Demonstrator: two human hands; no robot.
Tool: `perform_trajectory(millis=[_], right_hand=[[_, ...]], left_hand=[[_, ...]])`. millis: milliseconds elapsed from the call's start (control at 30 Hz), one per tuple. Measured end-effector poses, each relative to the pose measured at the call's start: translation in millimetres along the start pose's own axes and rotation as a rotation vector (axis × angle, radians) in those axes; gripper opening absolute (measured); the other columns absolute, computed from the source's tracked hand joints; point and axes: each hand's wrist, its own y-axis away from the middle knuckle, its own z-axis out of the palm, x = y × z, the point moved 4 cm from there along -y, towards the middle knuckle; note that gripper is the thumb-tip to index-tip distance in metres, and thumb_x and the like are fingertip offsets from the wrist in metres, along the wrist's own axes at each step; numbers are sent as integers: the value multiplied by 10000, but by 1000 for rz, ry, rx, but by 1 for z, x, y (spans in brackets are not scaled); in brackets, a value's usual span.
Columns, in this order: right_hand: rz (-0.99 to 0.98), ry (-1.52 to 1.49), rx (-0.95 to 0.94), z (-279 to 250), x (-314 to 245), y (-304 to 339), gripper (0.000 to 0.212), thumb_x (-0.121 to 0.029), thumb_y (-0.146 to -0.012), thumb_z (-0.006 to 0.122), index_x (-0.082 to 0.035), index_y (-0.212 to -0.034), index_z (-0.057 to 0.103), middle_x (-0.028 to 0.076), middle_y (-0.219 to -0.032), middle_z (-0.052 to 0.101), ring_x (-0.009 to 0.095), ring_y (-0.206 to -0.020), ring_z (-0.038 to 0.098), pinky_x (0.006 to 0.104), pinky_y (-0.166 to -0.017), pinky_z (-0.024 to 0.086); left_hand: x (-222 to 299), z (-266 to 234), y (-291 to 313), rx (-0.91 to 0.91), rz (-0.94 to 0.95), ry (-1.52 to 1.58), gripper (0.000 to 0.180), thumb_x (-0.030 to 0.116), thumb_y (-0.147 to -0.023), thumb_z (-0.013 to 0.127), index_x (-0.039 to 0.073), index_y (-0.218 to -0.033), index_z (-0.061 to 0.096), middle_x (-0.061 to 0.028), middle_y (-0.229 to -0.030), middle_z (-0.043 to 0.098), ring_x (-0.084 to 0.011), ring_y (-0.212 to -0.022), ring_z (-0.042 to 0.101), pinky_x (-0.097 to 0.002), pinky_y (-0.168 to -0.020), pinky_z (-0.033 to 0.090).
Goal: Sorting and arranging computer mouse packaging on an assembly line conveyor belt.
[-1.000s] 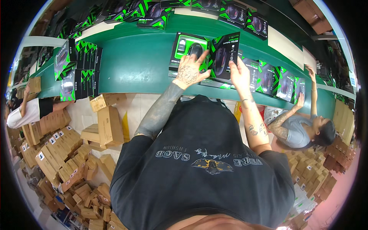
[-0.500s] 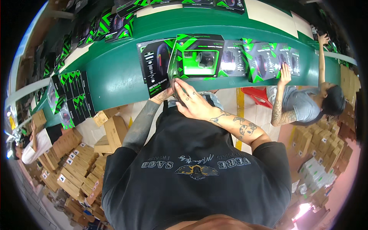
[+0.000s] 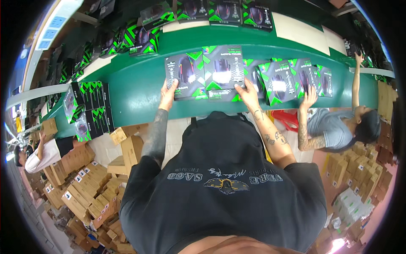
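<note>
Packaging [image 3: 186, 73] gleams, dark grey with bright green corners.

Dark shirt [image 3: 228, 211]: pale block lettering [image 3: 185, 176], upside down from this view; handwriting-like script [image 3: 230, 172] between; winged emblem [image 3: 227, 184] below
Left mouse box [image 3: 188, 74]: small white print [image 3: 171, 70] along left edge
Right mouse box [image 3: 223, 67]: heading [image 3: 227, 54] upside down near top, small print at right edge
Brown cartons [image 3: 86, 190]: white labels [image 3: 67, 195], too small for reading
Pale panel [image 3: 69, 8]: blue signs [image 3: 51, 34], writing unclear
</note>
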Motion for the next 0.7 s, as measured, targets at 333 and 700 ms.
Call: perform_trajectory(millis=[333,700], right_hand=[[-298,278,284,-51,-117,-140,557,-304,-809,608,21,-1238,467,190,-1103,590,274,-974,589,331,-854,448],[-100,637,131,17,-3,17,704,-291,-685,673,60,-1238,414,292,-1237,406,431,-1163,379,450,-1001,316]], left_hand=[[145,46,-114,176,513,-365,655,401,-855,564,-16,-1320,364,-193,-1304,443,-264,-1203,431,-341,-992,342],[-29,31,23,-289,530,-1353,1233,506,-463,815,120,-1425,146,-185,-1474,72,-393,-1339,139,-504,-1032,277]])
